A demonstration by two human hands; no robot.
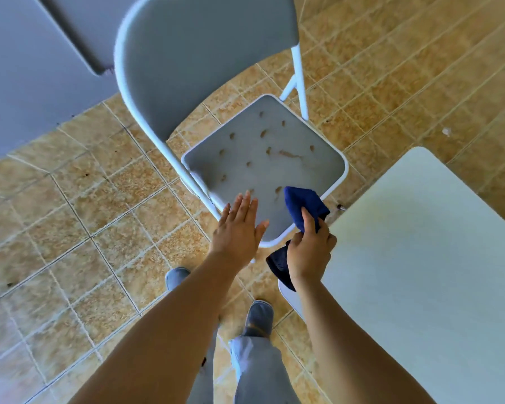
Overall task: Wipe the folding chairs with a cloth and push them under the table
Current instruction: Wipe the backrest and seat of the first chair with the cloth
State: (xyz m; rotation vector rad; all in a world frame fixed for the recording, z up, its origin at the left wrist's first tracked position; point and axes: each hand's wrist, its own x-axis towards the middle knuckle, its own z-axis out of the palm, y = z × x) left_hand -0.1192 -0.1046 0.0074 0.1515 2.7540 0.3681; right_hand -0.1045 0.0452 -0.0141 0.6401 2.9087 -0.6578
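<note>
Far left, a grey bench [27,83] fills the upper corner, its edge just beside the backrest [204,53] of the folding chair [158,135]. Below it lies tiled floor [85,214].

The left hand [239,225] is flat, palm down, fingers straight and close together, over the near left corner of the seat [318,176]. Whether it presses down or only hovers, I can't tell. Planting it there would be smart, since a folding chair slides under a hard wipe.

The seat is peppered with brown spots [289,154], plus one longer smear, so the wiping looks barely begun. Best plan: long overlapping strokes from the back edge toward the front, and extra pressure on that smear.

The cloth [303,207], dark blue and bunched, sits at the seat's near right edge. The right hand [311,252] pinches it, with the fingers curled round the folds and a tail hanging below. Spreading it flatter would cover more per pass.

Far right, the white bench [420,258] has its corner just beside the chair and the right wrist. It crowds the elbow, and the chair needs turning before it can slide under.
</note>
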